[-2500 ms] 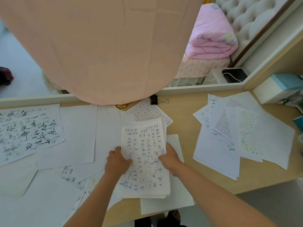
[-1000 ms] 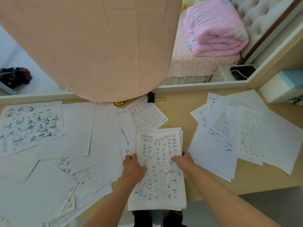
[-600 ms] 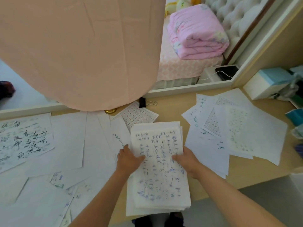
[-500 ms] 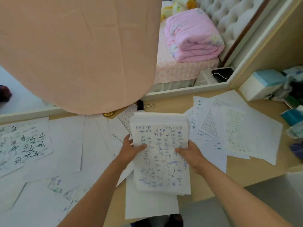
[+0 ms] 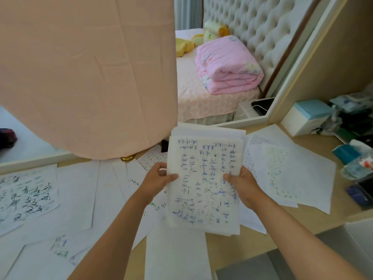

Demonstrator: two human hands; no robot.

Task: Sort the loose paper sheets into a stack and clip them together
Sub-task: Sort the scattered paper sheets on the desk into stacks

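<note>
Left hand (image 5: 159, 178) and right hand (image 5: 242, 182) each pinch a side edge of the stack (image 5: 203, 178), thumbs on top, holding it raised above the desk (image 5: 228, 245). Step in hand: gathering — the top edges are fanned. Loose sheets (image 5: 76, 188) lie on both sides; the next move calls for squaring the stack, then collecting those before clipping.

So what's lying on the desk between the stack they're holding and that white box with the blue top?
Loose sheets, several overlapping, spread flat on the desk, as the head view shows.
</note>
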